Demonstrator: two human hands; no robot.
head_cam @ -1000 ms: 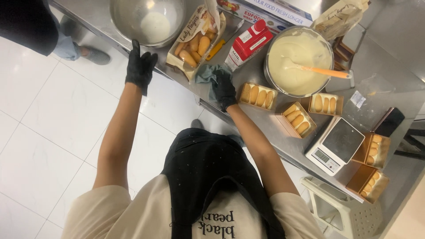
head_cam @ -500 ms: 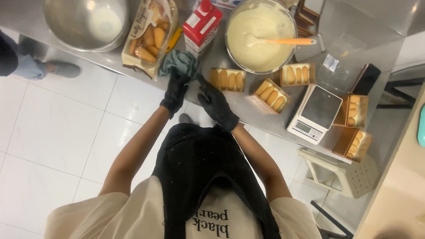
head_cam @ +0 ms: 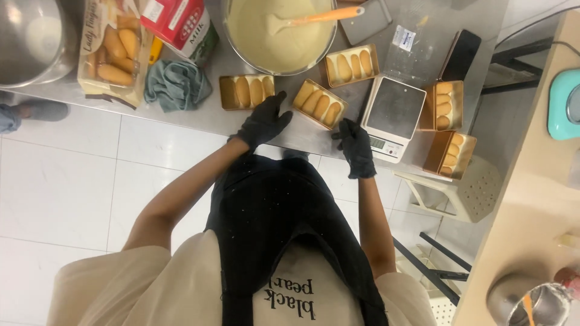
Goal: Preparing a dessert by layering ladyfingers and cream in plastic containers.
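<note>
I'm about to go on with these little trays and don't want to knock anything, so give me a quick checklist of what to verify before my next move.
1. Left hand in a black glove, open, free of tools: ok.
2. Right hand gloved, open, at the edge of the steel counter: ok.
3. Gold rectangular tray of sponge fingers between the hands sits flat, fingers side by side: ok.
4. Second gold tray beside the left hand is filled: ok.
5. Big steel bowl of pale cream has its orange spatula resting inside: ok.
6. White digital kitchen scale platform bare; its reading: cannot tell.
</note>
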